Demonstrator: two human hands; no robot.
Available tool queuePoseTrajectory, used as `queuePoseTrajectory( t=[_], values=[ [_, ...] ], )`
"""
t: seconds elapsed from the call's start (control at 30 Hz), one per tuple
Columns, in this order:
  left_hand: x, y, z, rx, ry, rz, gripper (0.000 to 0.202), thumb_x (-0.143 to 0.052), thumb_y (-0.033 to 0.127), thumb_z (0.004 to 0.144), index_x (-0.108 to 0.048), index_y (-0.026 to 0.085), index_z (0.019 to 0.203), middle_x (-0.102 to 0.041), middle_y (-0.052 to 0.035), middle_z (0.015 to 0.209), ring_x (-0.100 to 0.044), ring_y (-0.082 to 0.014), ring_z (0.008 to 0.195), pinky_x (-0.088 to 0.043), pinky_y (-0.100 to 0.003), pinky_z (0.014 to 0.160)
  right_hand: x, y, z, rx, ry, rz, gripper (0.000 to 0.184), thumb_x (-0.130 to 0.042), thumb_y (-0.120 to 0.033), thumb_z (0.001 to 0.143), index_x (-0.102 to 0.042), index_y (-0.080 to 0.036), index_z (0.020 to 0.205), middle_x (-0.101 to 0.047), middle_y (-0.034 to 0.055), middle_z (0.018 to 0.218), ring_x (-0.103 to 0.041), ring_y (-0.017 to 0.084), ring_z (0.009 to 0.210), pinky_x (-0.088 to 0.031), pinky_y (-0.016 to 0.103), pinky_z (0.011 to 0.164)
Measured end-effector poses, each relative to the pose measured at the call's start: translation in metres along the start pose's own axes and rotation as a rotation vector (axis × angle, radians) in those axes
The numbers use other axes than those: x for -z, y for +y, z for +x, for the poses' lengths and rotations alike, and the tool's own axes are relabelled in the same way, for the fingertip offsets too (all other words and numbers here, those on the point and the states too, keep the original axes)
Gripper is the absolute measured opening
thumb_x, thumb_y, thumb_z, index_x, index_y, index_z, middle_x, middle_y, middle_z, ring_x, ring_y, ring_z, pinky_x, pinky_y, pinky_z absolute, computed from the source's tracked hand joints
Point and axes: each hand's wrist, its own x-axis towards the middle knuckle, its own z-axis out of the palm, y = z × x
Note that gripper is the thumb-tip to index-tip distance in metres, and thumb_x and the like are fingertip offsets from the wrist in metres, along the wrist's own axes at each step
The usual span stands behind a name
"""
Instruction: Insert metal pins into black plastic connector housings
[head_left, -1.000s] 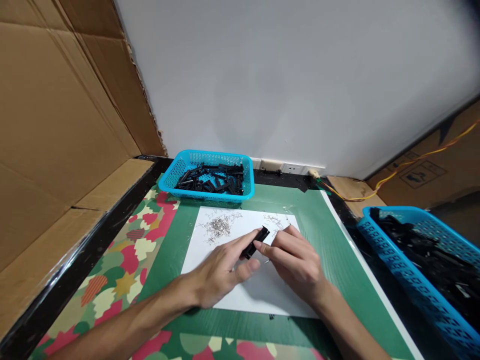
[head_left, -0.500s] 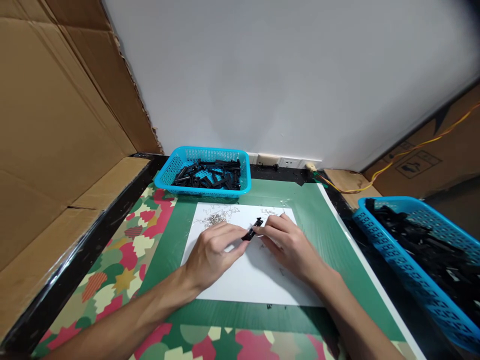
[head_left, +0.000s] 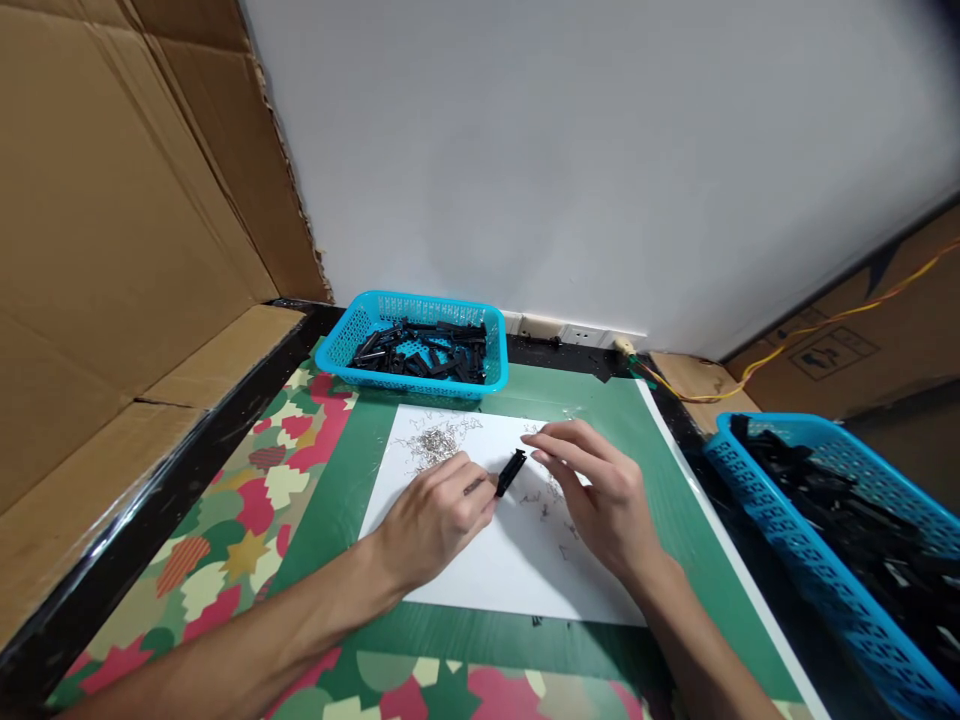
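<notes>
Currently | left hand (head_left: 435,515) pinches small black plastic connector piece (head_left: 511,472) over white paper sheet (head_left: 487,570) | right hand (head_left: 604,495) unclenched, fingers loosely spread (just beside the piece) | silver metal pin heap (head_left: 437,447) near left knuckles.

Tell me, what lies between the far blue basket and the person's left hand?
A heap of tiny silvery bits, lying on the white sheet, as the head view shows.

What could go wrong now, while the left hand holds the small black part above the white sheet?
The left hand pinches the black part by its lower end only, so it may slip. The right hand lies open by loose metal bits on the white sheet; a sweep could scatter them.
</notes>
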Motion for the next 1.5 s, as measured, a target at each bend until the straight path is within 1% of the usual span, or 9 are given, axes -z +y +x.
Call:
queuePoseTrajectory(
  t=[0.1, 0.23, 0.43, 0.6, 0.8, 1.0, 1.13, 1.23, 1.5],
  values=[
    [0.000, 0.000, 0.000, -0.003, -0.008, 0.016, 0.011, -0.062, 0.008, 0.099, -0.068, 0.014, 0.092, -0.069, -0.0069, 0.089, -0.066, -0.0244, 0.083, -0.055, -0.037, 0.068, -0.009, -0.009, -0.002, -0.142, 0.022, 0.127, 0.016, -0.063, -0.022, 0.106, -0.077, -0.023, 0.100, -0.077, 0.0059, 0.096, -0.072, 0.019, 0.086, -0.056, 0.031, 0.076],
    [-0.003, -0.001, -0.001, 0.023, -0.012, 0.010, 0.010, -0.062, 0.010, 0.099, -0.069, 0.015, 0.094, -0.069, -0.0067, 0.087, -0.066, -0.0246, 0.083, -0.054, -0.037, 0.068, -0.020, -0.013, -0.004, -0.314, -0.006, 0.254, 0.023, -0.063, -0.032, 0.106, -0.078, -0.021, 0.092, -0.078, 0.0063, 0.089, -0.074, 0.021, 0.080, -0.060, 0.032, 0.073],
    [-0.003, -0.001, 0.000, 0.049, 0.006, 0.004, 0.011, -0.064, 0.011, 0.097, -0.071, 0.015, 0.089, -0.068, -0.0061, 0.083, -0.065, -0.0248, 0.083, -0.054, -0.038, 0.070, -0.025, -0.012, -0.004, -0.400, -0.030, 0.318, 0.028, -0.063, -0.036, 0.105, -0.078, -0.018, 0.088, -0.079, 0.0069, 0.085, -0.074, 0.021, 0.076, -0.061, 0.032, 0.070],
    [-0.002, -0.001, 0.003, 0.060, 0.032, -0.018, 0.014, -0.064, 0.011, 0.096, -0.072, 0.016, 0.085, -0.070, -0.0064, 0.080, -0.065, -0.0240, 0.081, -0.054, -0.037, 0.070, -0.026, -0.015, -0.005, -0.375, -0.042, 0.275, 0.027, -0.065, -0.033, 0.103, -0.078, -0.019, 0.084, -0.079, 0.0055, 0.083, -0.074, 0.019, 0.072, -0.058, 0.029, 0.066],
    [-0.008, 0.000, 0.004, 0.123, 0.067, -0.055, 0.011, -0.067, 0.016, 0.092, -0.073, 0.016, 0.082, -0.068, -0.0056, 0.076, -0.065, -0.0232, 0.078, -0.053, -0.036, 0.071, -0.030, -0.015, -0.008, -0.272, 0.014, 0.170, 0.027, -0.065, -0.028, 0.103, -0.077, -0.019, 0.081, -0.077, 0.0049, 0.077, -0.070, 0.017, 0.065, -0.054, 0.027, 0.059],
    [-0.007, 0.000, 0.007, 0.166, 0.069, -0.107, 0.011, -0.069, 0.018, 0.089, -0.073, 0.016, 0.079, -0.064, -0.0034, 0.067, -0.061, -0.0207, 0.070, -0.049, -0.034, 0.066, -0.033, -0.020, -0.009, -0.161, 0.078, 0.114, 0.029, -0.064, -0.022, 0.103, -0.074, -0.020, 0.077, -0.077, 0.0048, 0.075, -0.073, 0.019, 0.067, -0.057, 0.030, 0.064],
    [-0.006, 0.000, 0.012, 0.268, 0.070, -0.174, 0.016, -0.071, 0.018, 0.082, -0.066, 0.018, 0.067, -0.060, -0.0019, 0.063, -0.058, -0.0193, 0.068, -0.046, -0.033, 0.065, -0.038, -0.020, -0.011, -0.133, 0.133, 0.098, 0.029, -0.064, -0.019, 0.102, -0.074, -0.021, 0.076, -0.076, 0.0045, 0.073, -0.075, 0.019, 0.068, -0.057, 0.030, 0.064],
    [-0.006, 0.000, 0.015, 0.342, 0.086, -0.237, 0.020, -0.073, 0.016, 0.075, -0.059, 0.019, 0.061, -0.057, -0.0003, 0.061, -0.056, -0.0179, 0.066, -0.043, -0.032, 0.064, -0.041, -0.020, -0.012, -0.127, 0.133, 0.072, 0.030, -0.064, -0.020, 0.103, -0.072, -0.021, 0.074, -0.077, 0.0056, 0.073, -0.074, 0.019, 0.067, -0.058, 0.031, 0.063],
    [-0.008, -0.002, 0.016, 0.387, 0.098, -0.318, 0.022, -0.071, 0.017, 0.072, -0.054, 0.020, 0.058, -0.059, -0.0005, 0.060, -0.057, -0.0171, 0.063, -0.040, -0.031, 0.062, -0.041, -0.020, -0.010, -0.107, 0.102, 0.059, 0.031, -0.064, -0.023, 0.102, -0.072, -0.021, 0.072, -0.077, 0.0057, 0.074, -0.073, 0.019, 0.064, -0.057, 0.031, 0.062]
  ],
)
